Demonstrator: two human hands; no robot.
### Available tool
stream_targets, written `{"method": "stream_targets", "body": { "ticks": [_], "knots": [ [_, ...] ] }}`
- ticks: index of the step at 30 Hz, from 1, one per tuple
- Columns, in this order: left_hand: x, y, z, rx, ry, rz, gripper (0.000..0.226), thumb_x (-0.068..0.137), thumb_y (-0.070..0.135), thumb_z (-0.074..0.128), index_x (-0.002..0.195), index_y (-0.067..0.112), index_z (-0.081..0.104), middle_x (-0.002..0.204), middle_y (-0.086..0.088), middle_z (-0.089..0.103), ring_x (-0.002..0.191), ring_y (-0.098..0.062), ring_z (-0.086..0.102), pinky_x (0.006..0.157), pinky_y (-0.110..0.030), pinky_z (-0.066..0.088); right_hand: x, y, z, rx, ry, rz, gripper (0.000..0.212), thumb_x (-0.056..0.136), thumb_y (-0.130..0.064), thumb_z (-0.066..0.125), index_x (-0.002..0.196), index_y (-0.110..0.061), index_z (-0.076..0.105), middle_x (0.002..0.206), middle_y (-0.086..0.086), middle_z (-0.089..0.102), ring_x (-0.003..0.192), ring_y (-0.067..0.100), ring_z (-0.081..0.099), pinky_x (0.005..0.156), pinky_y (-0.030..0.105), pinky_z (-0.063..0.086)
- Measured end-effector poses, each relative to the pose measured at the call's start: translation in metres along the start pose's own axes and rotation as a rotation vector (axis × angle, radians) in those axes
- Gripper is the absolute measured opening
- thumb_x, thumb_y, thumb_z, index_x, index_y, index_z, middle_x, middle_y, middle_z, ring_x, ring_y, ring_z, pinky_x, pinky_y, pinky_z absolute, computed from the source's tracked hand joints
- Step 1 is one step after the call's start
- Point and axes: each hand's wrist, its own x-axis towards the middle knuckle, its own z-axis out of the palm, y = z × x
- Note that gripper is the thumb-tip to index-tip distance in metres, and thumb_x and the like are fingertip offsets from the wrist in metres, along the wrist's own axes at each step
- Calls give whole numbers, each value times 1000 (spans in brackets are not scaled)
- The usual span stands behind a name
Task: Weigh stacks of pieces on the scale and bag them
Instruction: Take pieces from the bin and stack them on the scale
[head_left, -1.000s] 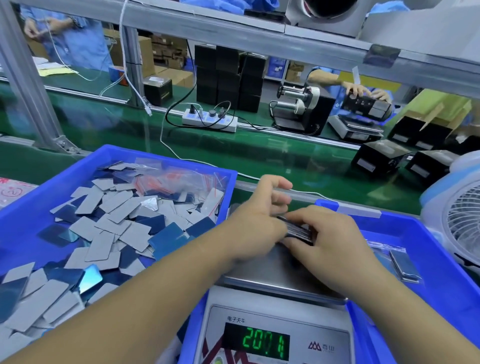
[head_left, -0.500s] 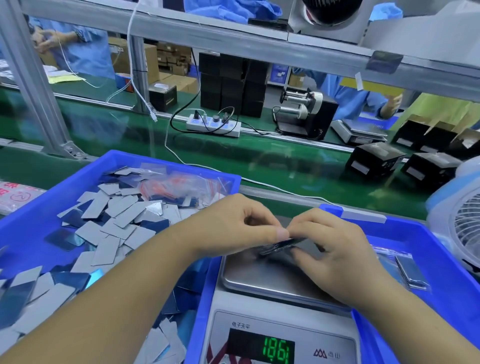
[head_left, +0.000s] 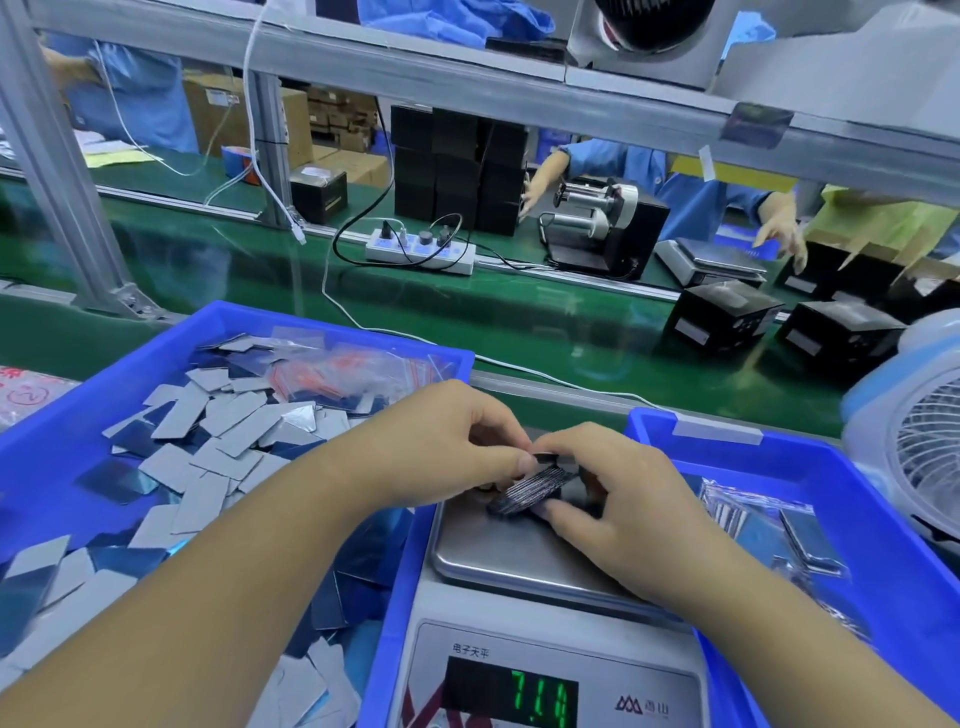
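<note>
Stacked thin pieces (head_left: 532, 488), dark and ridged along their edges, are tilting just above the brushed steel pan of the scale (head_left: 519, 561). Both hands are pinching the stack: the left hand (head_left: 447, 447) is gripping its upper end with thumb and curled fingers, the right hand (head_left: 623, 499) is cradling it from beneath. Green digits are glowing on the scale's display (head_left: 540, 699). Flat grey and glossy blue rectangles are lying heaped in the left blue plastic bin (head_left: 67, 431); clear bags are lying in the right blue bin (head_left: 831, 467).
</note>
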Motion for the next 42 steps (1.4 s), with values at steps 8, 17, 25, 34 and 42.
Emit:
{"method": "stream_targets", "body": {
  "ticks": [8,17,25,34,42],
  "knots": [
    [0,3,1,-4,119,-13,19,95,29,65,78,32,72,73,12,71,65,-10,73,70,-30,62,0,-2,5,84,-64,130,64,79,-35,75,127,-51,36,76,-40,54,68,-7,51,64,7,38],
    [3,9,-3,-202,200,-355,31,81,25,57,51,18,62,62,-8,68,44,-16,44,46,-19,30,-3,2,2,-49,21,146,79,72,-30,85,140,-44,46,78,-24,52,71,-6,50,64,6,36],
    [4,10,-2,-331,36,-544,21,84,23,48,63,19,51,47,4,41,34,-10,23,38,-14,15,-6,-1,-1,-318,36,-59,61,69,-18,87,126,-19,66,86,-3,56,63,20,54,52,25,45],
    [7,8,7,78,363,-246,42,89,57,47,70,20,56,66,2,63,74,-24,63,68,-35,51,-1,2,-7,14,129,168,25,76,-24,83,90,-39,68,85,-16,55,82,0,52,73,7,36],
    [1,39,46,-626,86,-62,41,79,53,35,112,37,54,123,-2,61,121,-11,58,116,-40,31,2,-2,-2,-102,-72,239,39,73,-50,74,111,-45,65,84,-19,51,84,-12,46,70,8,35]
  ]
}}
